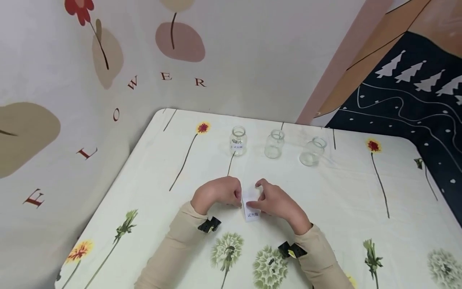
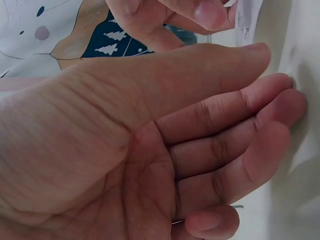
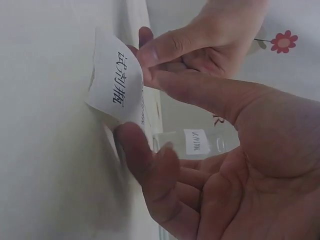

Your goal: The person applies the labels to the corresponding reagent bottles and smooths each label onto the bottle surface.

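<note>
A small white paper label sheet (image 1: 251, 215) with handwritten characters lies at the middle of the table, bowed up from the cloth. My right hand (image 1: 276, 200) holds it between thumb and forefinger, and the written face (image 3: 118, 75) shows in the right wrist view. Beside the sheet's left edge is my left hand (image 1: 221, 192), its fingers loosely curled with nothing seen between them in the left wrist view. Whether its fingertips touch the paper, I cannot tell. Beyond the hands stands a glass jar (image 1: 238, 138) bearing a similar label (image 1: 237, 146).
Two glass jars without visible labels stand in the same row: a middle jar (image 1: 274, 144) and a right jar (image 1: 313, 151). A flower-printed cloth (image 1: 144, 228) covers the table. Printed wall hangings (image 1: 252, 60) rise behind its far edge.
</note>
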Demonstrator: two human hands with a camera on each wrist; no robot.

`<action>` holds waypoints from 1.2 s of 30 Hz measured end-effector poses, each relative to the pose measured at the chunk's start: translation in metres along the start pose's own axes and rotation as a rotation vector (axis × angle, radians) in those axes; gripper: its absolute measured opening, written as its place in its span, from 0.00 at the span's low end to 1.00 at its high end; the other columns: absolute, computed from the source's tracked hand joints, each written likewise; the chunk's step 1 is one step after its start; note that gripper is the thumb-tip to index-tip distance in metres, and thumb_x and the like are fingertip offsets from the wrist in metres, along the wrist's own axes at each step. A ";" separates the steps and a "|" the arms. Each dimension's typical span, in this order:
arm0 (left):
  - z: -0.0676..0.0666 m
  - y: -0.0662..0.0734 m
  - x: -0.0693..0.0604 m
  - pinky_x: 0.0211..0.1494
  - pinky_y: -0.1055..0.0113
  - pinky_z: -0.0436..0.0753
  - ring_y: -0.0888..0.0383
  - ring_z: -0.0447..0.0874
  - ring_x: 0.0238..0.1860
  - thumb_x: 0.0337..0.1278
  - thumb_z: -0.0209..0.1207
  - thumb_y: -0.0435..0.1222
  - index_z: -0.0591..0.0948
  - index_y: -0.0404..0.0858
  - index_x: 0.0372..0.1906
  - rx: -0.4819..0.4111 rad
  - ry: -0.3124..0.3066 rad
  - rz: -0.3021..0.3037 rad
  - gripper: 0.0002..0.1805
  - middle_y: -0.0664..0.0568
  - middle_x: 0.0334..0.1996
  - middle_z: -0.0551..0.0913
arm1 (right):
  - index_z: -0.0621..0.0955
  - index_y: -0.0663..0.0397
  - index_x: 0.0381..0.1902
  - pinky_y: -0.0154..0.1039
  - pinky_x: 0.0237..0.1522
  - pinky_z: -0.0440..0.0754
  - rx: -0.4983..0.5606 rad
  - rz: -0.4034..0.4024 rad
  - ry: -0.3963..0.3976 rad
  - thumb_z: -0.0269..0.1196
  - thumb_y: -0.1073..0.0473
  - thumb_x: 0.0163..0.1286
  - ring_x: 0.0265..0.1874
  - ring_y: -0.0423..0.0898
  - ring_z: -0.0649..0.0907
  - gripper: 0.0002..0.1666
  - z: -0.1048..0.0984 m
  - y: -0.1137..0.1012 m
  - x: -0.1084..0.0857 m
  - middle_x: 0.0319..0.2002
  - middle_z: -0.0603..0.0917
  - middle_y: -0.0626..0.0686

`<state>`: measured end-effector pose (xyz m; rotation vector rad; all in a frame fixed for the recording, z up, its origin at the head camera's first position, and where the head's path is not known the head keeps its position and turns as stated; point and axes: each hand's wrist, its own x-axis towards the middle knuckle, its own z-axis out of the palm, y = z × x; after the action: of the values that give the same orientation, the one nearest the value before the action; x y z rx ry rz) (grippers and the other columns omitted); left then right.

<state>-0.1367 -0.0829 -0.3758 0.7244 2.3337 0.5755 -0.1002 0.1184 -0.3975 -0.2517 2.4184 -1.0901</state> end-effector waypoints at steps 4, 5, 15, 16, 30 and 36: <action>0.003 0.001 0.003 0.26 0.72 0.66 0.64 0.67 0.19 0.59 0.71 0.30 0.85 0.37 0.21 0.010 0.000 0.012 0.12 0.60 0.14 0.71 | 0.72 0.66 0.63 0.38 0.29 0.76 0.017 -0.004 0.004 0.71 0.64 0.68 0.21 0.45 0.78 0.31 0.002 0.004 0.003 0.27 0.81 0.51; 0.003 0.002 0.003 0.27 0.72 0.67 0.64 0.68 0.20 0.59 0.70 0.30 0.86 0.38 0.22 0.017 -0.001 0.014 0.11 0.60 0.15 0.73 | 0.73 0.65 0.63 0.38 0.29 0.76 0.023 -0.010 0.002 0.71 0.65 0.68 0.22 0.44 0.78 0.29 0.002 0.004 0.003 0.27 0.81 0.51; -0.019 0.017 -0.019 0.35 0.67 0.74 0.61 0.75 0.28 0.70 0.61 0.31 0.85 0.42 0.36 0.006 0.223 0.068 0.06 0.58 0.30 0.83 | 0.76 0.69 0.59 0.36 0.26 0.75 0.237 -0.169 0.061 0.68 0.68 0.69 0.27 0.57 0.86 0.23 -0.034 -0.003 -0.012 0.30 0.87 0.52; -0.022 0.020 -0.022 0.34 0.67 0.75 0.61 0.75 0.27 0.70 0.59 0.31 0.85 0.41 0.38 -0.001 0.270 0.079 0.05 0.57 0.32 0.84 | 0.76 0.68 0.60 0.35 0.25 0.74 0.257 -0.186 0.082 0.68 0.68 0.70 0.27 0.56 0.86 0.23 -0.038 -0.004 -0.015 0.30 0.87 0.53; -0.024 0.052 -0.041 0.36 0.64 0.76 0.62 0.78 0.32 0.71 0.64 0.37 0.79 0.44 0.62 -0.333 0.547 0.316 0.18 0.61 0.36 0.87 | 0.75 0.60 0.64 0.39 0.30 0.80 0.337 -0.351 0.216 0.69 0.70 0.69 0.26 0.50 0.84 0.28 -0.068 -0.019 -0.053 0.35 0.89 0.57; -0.025 0.057 -0.043 0.36 0.65 0.76 0.58 0.80 0.30 0.69 0.65 0.33 0.80 0.43 0.54 -0.528 0.569 0.336 0.12 0.58 0.35 0.87 | 0.74 0.68 0.65 0.38 0.34 0.84 0.390 -0.305 0.201 0.69 0.71 0.67 0.28 0.47 0.86 0.29 -0.069 -0.024 -0.060 0.39 0.88 0.57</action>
<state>-0.1052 -0.0719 -0.3085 0.7641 2.3745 1.6563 -0.0819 0.1686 -0.3192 -0.4036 2.3194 -1.7693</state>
